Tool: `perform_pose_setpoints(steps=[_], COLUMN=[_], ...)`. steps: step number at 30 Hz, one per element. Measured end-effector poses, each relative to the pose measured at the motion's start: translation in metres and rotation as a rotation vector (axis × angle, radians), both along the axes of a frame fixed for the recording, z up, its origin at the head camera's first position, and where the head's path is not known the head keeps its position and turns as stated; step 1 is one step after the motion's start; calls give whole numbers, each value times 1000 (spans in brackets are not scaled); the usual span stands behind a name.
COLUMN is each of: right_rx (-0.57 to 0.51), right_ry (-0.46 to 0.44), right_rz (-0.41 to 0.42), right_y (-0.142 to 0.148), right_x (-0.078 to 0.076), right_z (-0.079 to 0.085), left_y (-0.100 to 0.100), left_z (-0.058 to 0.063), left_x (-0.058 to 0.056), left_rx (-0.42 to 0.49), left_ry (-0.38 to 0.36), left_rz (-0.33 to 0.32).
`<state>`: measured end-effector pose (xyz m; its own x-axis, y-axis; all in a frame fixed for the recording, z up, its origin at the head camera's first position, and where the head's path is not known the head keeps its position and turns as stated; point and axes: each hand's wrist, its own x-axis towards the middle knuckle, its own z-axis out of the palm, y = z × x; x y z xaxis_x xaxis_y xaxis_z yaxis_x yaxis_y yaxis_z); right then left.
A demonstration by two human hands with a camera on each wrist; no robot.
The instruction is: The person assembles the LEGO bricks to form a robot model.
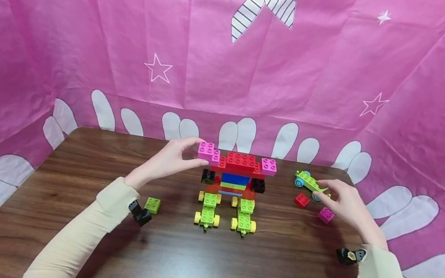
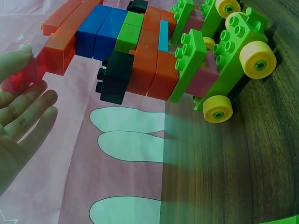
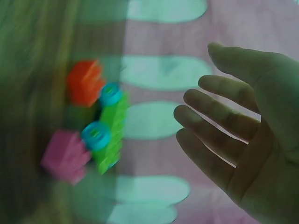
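A figure built of toy building bricks stands mid-table; its red top bricks sit above blue bricks and black side bricks. Underneath are two lime wheeled bases with yellow wheels. My left hand pinches a pink brick between thumb and fingers, at the figure's upper left end. A matching pink brick tops the other end. Over on the right, my right hand hovers by a lime car base with blue wheels, its fingers spread and holding nothing.
A red brick and a magenta brick lie near the car base. One lime brick rests beside my left wrist. Behind the brown wooden table hangs a pink patterned cloth.
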<state>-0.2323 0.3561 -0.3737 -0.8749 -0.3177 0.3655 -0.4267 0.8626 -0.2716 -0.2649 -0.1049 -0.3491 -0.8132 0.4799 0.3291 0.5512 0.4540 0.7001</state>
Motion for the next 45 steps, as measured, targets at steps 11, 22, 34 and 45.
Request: perform_pose_setpoints(steps=[11,22,34,45], right_rx=[51,39,54,36], right_ry=[-174,-255,-239,-76], right_rz=[-112,-133,-143,-73], right_y=[45,57,57,35], right_x=[5,6,8,4], right_z=[-36,-60,-63,-34], left_y=[0,1,2,0], left_z=[1,1,2,2], left_x=[-1,1,1,2], left_rx=[-13,0,-8,-16], left_ry=[19,5,-27,-33], left_rz=[4,2,6,16])
